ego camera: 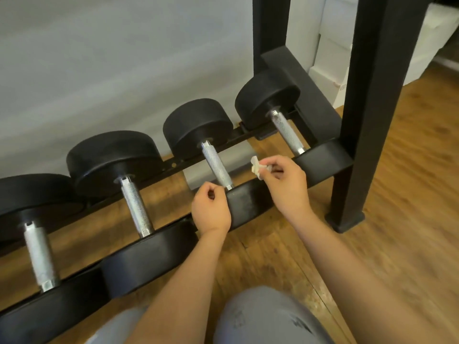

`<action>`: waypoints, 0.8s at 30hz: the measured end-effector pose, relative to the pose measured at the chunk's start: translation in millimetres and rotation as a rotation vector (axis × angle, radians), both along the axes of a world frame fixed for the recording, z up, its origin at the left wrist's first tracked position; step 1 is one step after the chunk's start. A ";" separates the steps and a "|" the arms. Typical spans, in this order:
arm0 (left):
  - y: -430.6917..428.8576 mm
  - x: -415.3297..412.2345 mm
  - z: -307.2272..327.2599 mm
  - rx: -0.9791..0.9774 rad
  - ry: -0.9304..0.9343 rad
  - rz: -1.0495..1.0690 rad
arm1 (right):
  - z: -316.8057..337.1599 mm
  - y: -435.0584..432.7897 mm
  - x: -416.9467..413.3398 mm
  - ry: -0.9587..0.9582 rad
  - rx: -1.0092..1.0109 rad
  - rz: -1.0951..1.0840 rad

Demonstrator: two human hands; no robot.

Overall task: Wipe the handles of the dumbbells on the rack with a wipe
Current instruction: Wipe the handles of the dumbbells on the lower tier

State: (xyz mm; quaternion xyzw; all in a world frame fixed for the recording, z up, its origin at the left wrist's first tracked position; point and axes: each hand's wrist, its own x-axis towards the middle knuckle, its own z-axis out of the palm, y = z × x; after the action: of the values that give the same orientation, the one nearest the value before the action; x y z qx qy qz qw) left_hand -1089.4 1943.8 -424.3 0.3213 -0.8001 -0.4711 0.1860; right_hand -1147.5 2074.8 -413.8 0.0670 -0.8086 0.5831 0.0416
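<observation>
Four dumbbells (198, 120) on rack (323, 157). Right hand (285, 184) pinches crumpled wipe (257, 167) just right of third handle (217, 167); left hand (211, 209) curled, empty, just left. Best: wrap wipe round knurling, stroke full length.

Black rack (321, 157) on wood floor (409, 175) — four dumbbells (198, 122) side by side

Leftmost dumbbell (38, 252) cut by left edge, floor (409, 182) blurred
</observation>
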 end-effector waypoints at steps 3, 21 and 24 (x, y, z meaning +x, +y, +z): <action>3.8 -1.8 0.1 0.019 -0.002 0.002 | -1.3 -3.8 -14.4 -0.007 -0.004 0.046; -2.2 -2.8 -8.8 0.046 0.001 -0.008 | 2.6 -104.1 -92.0 -0.388 0.143 0.303; -2.3 -2.1 -11.0 0.045 0.018 -0.014 | 2.9 -101.8 -90.7 -0.310 0.033 0.264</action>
State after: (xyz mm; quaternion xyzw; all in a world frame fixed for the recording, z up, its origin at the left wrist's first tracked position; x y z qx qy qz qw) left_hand -1091.5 1941.5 -435.3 0.3153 -0.7898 -0.4934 0.1826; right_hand -1238.2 1973.0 -410.9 0.0822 -0.7989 0.5735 -0.1613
